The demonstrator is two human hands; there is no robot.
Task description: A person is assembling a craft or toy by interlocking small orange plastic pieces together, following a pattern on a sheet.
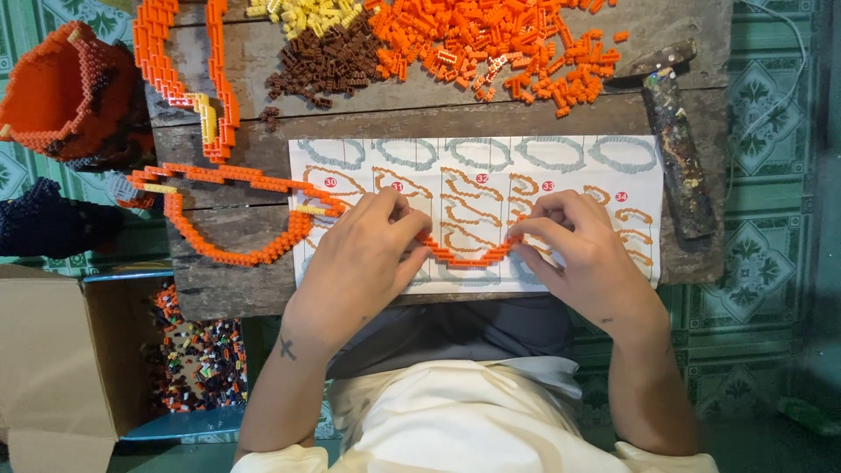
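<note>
Seen from above, a weathered grey wooden plank counter (692,26) fills most of the view, set over a green patterned tile floor (762,105). Lying across the counter's near half is a white paper pattern sheet (644,188) printed with rows of curved outlines in grey and orange.

At the far edge of the counter sits a wide loose heap of small orange plastic bricks (499,39), with a smaller brown heap (324,61) and a yellow one (302,13) beside it. To the left, a long winding chain of joined orange bricks (219,250) loops over the counter and onto the sheet. A paint-spattered hammer (674,140) lies at the right edge. Off the counter at the left are a rounded orange brick-built shell (66,88) and an open cardboard box (53,350), with mixed coloured bricks on a blue tray (197,359) beside it.

The person's own two hands meet over the middle of the sheet. The left hand (363,254) and the right hand (583,250) each pinch an end of a short curved strip of joined orange bricks (469,257), which sags between them in a shallow arc, resting on the paper (directly over a printed curve). Both sets of fingers are closed on the strip.

To my eye, matching well calls for keeping the strip flat on the sheet and bending gently, so that the joints stay together.
</note>
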